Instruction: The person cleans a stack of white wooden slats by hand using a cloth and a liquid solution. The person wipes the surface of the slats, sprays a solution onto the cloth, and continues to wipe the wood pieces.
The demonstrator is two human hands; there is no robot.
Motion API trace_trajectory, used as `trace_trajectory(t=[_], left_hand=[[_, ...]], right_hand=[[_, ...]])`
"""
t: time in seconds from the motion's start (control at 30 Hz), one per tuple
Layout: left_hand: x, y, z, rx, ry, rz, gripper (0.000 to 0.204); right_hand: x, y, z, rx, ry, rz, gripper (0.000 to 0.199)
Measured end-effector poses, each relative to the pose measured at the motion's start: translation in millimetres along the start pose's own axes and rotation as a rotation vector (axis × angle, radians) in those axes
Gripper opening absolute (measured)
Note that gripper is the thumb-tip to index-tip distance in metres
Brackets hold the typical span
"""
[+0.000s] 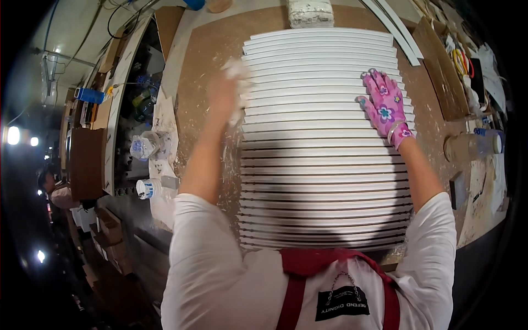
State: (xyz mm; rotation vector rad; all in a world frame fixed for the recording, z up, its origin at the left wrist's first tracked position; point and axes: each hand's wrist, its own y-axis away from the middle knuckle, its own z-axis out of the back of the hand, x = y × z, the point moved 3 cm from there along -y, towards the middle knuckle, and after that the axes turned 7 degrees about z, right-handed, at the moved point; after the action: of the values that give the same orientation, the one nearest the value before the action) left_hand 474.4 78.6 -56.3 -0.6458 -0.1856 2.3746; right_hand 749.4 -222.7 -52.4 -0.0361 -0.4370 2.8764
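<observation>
White slats (324, 165) lie side by side in a long row across the brown work board. My right hand (384, 104), in a pink flowered glove, rests flat on their right part with its fingers spread and nothing held. At their left ends is my bare left hand (221, 99), smeared by motion. It grips a crumpled white rag (235, 69), which reaches the tips of the upper slats; the exact finger pose is blurred.
A white-wrapped block (311, 14) stands beyond the slats. Two loose white strips (393, 30) lie at the far right, beside a cardboard box (440, 71) of tools. A clear jar (467, 147) lies at right. Leftward are a plastic bottle (144, 146) and a white tub (147, 188).
</observation>
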Motion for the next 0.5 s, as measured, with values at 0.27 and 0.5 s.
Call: trace_trajectory(t=[0.27, 0.5], left_hand=[[-156.4, 50.8, -11.0, 0.167, 0.680, -0.218, 0.034], [-73.4, 101.7, 5.0, 0.128, 0.137, -0.249, 0.035]], right_hand=[[1.0, -2.4, -0.7, 0.016, 0.012, -0.004, 0.051], [-2.2, 2.1, -1.5, 0.022, 0.064, 0.012, 0.052]])
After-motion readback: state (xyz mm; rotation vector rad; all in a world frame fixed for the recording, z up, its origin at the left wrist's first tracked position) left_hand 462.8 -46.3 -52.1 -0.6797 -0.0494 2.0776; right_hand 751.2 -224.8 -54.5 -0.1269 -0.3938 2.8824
